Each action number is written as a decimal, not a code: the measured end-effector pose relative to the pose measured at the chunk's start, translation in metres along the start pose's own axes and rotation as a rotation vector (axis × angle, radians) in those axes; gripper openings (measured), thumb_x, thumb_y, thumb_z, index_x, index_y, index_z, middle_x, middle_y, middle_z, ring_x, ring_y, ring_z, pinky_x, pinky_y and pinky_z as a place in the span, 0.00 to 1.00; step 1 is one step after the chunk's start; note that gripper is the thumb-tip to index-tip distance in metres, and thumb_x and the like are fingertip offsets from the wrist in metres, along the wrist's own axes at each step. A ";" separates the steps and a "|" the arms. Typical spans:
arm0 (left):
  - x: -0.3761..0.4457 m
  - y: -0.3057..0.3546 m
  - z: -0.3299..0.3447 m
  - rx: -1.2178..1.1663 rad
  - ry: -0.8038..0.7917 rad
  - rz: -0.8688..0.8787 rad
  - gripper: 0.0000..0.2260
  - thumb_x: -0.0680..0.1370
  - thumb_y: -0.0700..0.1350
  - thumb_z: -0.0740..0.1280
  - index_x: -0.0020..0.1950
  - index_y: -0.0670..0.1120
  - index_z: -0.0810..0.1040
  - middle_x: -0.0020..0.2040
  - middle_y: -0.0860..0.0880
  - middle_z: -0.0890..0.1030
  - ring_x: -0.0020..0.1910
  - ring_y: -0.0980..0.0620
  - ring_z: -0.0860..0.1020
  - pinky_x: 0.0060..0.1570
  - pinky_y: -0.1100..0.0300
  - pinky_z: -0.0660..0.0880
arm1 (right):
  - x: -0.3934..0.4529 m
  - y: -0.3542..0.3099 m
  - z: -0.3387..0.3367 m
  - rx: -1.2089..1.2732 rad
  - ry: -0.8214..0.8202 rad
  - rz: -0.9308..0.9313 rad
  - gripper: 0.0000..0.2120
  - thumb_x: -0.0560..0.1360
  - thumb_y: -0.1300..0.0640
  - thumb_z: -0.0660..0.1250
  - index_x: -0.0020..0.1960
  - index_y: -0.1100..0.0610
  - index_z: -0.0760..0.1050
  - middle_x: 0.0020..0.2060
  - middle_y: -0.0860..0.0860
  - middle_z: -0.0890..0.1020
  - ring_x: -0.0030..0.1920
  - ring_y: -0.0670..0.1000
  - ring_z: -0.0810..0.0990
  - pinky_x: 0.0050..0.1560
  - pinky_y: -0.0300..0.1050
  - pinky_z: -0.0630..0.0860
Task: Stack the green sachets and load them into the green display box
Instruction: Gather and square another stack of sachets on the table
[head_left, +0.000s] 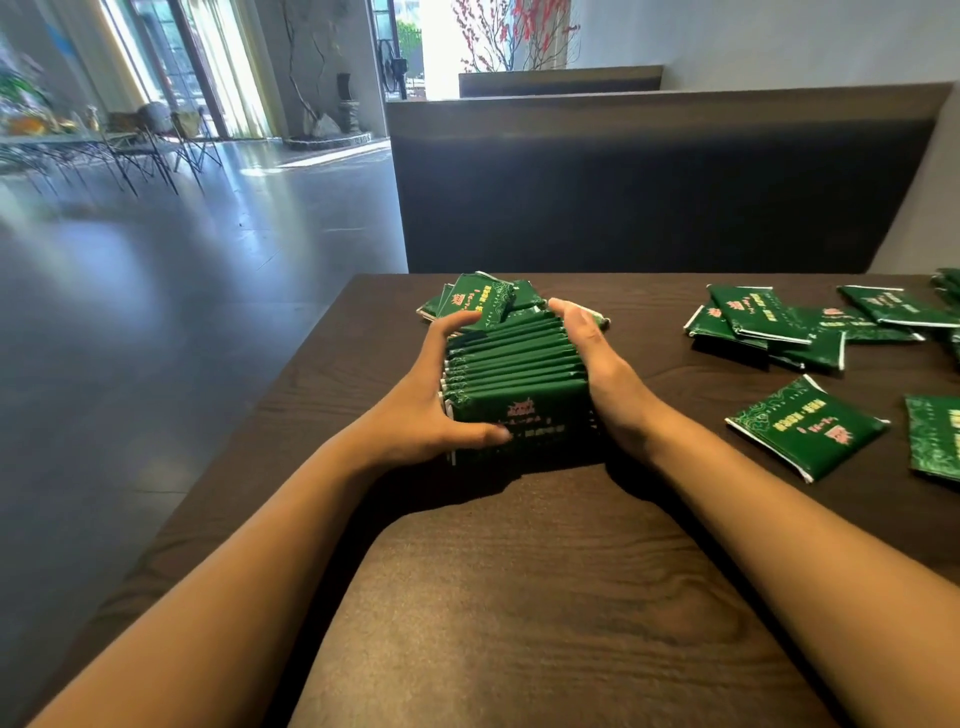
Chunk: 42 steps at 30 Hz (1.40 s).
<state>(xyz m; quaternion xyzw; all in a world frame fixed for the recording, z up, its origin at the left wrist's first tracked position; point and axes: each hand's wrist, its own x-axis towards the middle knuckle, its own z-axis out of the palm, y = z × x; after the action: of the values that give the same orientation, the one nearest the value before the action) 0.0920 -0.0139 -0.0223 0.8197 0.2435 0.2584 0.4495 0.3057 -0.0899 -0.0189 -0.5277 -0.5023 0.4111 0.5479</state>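
A row of several green sachets (514, 364) stands on edge in the middle of the dark wooden table (519, 597). My left hand (431, 395) grips its left side, thumb curled over the nearest sachet and fingers round the far end. My right hand (597, 364) presses flat against the right side. Behind the row lie a few more green sachets (483, 301), partly hidden. I cannot make out the green display box.
Loose green sachets (769, 322) are scattered at the right of the table, one near me (805, 431) and others at the right edge (935, 436). A dark bench back (649, 182) rises behind the table. The table's left edge drops to the floor.
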 end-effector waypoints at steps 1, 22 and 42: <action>0.000 0.000 0.002 -0.015 -0.004 -0.001 0.50 0.65 0.48 0.84 0.77 0.64 0.55 0.72 0.55 0.69 0.68 0.59 0.76 0.70 0.54 0.74 | 0.001 0.002 0.002 -0.003 0.011 -0.008 0.29 0.76 0.27 0.55 0.70 0.40 0.69 0.65 0.48 0.79 0.66 0.50 0.78 0.71 0.59 0.70; 0.005 -0.021 -0.044 -0.554 0.845 -0.096 0.36 0.75 0.32 0.74 0.73 0.57 0.62 0.60 0.44 0.78 0.51 0.50 0.84 0.43 0.56 0.83 | 0.070 0.005 0.039 -1.100 0.186 -0.257 0.28 0.78 0.52 0.67 0.76 0.54 0.66 0.75 0.54 0.67 0.75 0.57 0.63 0.72 0.59 0.61; 0.004 -0.018 -0.031 -0.265 0.690 -0.074 0.41 0.69 0.38 0.81 0.71 0.61 0.62 0.62 0.47 0.77 0.61 0.49 0.81 0.59 0.43 0.82 | 0.041 0.016 -0.003 -1.049 0.308 -0.580 0.17 0.67 0.67 0.69 0.54 0.57 0.83 0.51 0.52 0.80 0.50 0.54 0.79 0.46 0.43 0.76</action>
<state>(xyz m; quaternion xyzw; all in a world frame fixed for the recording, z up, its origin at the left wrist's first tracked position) 0.0717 0.0161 -0.0230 0.6098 0.3746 0.5324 0.4521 0.3167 -0.0486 -0.0300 -0.6220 -0.6758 -0.1372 0.3710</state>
